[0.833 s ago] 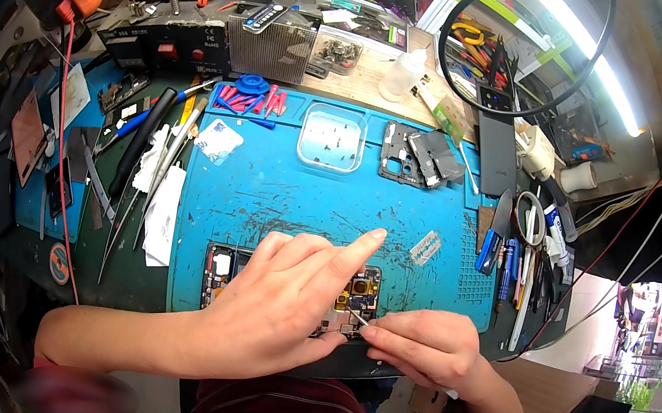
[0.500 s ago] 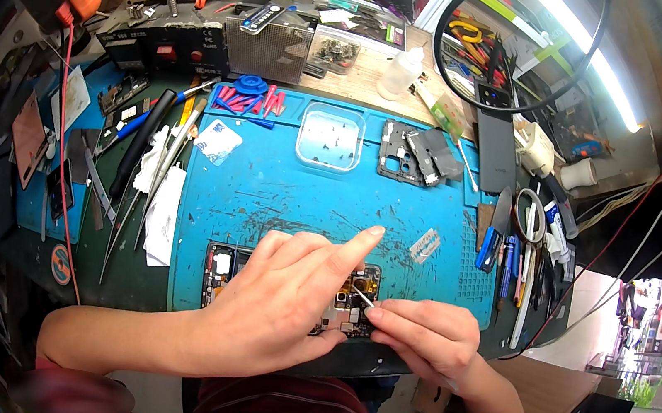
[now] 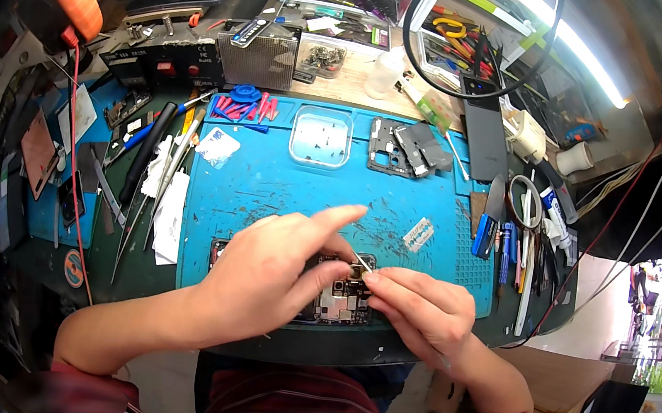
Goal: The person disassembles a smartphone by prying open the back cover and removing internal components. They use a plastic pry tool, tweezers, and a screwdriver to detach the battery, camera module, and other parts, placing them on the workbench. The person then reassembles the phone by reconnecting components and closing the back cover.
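Observation:
An opened phone [image 3: 346,304] with its circuit board and a camera module bare lies flat on the blue work mat [image 3: 266,190], near the front edge. My left hand [image 3: 260,268] reaches over the phone and covers much of it. Its index finger points out, with the thumb and another finger apart beside the tool's tip. Over the phone's right edge, my right hand [image 3: 426,311] pinches a slim silver-coloured tool [image 3: 363,263] that slants up and left to the board's upper part. What the tip touches is hidden by my left fingers.
A clear square dish [image 3: 318,163] with tiny dark parts stands farther up the mat, left of dark phone frame pieces [image 3: 393,149]. A razor blade [image 3: 418,234] lies to the right. Tweezers [image 3: 131,218] flank the left side; screwdrivers [image 3: 505,254] and a tape roll [image 3: 525,205] the right.
My left hand has shifted left and its thumb has risen toward the tool's tip. The tool's tip has moved slightly up. The whole view has shifted a little.

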{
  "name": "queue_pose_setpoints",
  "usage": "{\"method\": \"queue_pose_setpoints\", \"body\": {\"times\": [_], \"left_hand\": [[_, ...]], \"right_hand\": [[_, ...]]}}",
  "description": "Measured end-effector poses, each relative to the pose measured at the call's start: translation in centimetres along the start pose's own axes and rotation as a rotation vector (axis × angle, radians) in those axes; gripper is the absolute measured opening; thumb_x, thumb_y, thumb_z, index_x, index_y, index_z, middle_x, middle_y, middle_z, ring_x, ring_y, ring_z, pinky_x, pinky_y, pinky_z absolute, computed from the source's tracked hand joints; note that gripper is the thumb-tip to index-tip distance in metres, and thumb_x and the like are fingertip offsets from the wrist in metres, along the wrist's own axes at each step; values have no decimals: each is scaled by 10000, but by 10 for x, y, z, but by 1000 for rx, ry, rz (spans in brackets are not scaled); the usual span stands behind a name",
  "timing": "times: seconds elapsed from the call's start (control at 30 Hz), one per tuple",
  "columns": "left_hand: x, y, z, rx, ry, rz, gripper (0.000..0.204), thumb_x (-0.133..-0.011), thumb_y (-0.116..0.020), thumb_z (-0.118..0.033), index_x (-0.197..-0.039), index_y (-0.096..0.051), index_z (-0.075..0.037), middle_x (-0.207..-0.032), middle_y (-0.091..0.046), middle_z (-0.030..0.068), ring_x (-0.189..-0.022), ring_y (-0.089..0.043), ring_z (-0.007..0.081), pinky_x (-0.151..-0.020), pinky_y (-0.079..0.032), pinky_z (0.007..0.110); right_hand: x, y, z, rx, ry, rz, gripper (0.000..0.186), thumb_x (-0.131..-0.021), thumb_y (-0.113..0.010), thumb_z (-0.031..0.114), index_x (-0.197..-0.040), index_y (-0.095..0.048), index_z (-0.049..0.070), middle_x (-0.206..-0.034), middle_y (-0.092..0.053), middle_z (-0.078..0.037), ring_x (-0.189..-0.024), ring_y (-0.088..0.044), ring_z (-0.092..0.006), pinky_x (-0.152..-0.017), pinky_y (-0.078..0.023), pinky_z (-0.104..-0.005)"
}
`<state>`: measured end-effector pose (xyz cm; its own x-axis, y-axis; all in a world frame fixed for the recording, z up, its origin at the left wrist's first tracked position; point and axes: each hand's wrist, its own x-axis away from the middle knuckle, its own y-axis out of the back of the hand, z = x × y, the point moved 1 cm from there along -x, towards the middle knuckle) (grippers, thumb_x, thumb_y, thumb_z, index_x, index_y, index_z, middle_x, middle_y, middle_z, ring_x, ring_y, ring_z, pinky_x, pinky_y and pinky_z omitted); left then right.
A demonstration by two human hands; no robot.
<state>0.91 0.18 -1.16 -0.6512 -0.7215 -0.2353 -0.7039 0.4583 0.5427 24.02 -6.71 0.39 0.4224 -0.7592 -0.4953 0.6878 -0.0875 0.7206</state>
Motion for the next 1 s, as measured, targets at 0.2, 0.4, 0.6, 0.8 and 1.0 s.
{"method": "queue_pose_setpoints", "body": {"times": [0.2,0.4,0.6,0.8,1.0], "left_hand": [[-8,9,-9,-9,-6,51,664,-872,-832,-58,-1486,-579,-81,-1009,-783,39,-894,-718,229,-772,-562,353],[-8,9,-1,-137,-109,77,693,-842,-854,-67,-1481,-589,-91,-991,-778,39,-903,-713,253,-789,-577,371],[-14,12,-11,-148,-140,106,666,-855,-835,-44,-1474,-596,-99,-985,-771,42,-899,-718,247,-776,-582,367],[-19,10,-5,-262,-243,121,670,-873,-807,-18,-1491,-555,-79,-972,-747,54,-830,-727,251,-724,-586,356],[-34,12,-2,-393,-462,169,646,-892,-767,10,-1490,-527,-40,-927,-715,67,-794,-730,246,-639,-582,359]], "right_hand": [[10,4,1,11,-66,-83,308,-858,-843,45,-1157,-769,23,-1009,-768,-122,-823,-765,-253,-638,-600,-324],[31,7,5,-5,-107,-52,387,-867,-847,79,-1237,-740,38,-1077,-763,-135,-830,-758,-266,-658,-600,-338],[40,1,7,65,-77,-49,425,-895,-830,136,-1295,-713,54,-1151,-755,-147,-895,-762,-290,-706,-606,-369],[36,-5,9,74,-105,-63,532,-872,-855,220,-1328,-669,17,-1243,-715,-173,-982,-728,-311,-797,-590,-387],[31,-10,12,61,-168,-9,696,-824,-882,279,-1378,-597,-30,-1316,-659,-192,-1054,-659,-343,-922,-551,-423]]}}
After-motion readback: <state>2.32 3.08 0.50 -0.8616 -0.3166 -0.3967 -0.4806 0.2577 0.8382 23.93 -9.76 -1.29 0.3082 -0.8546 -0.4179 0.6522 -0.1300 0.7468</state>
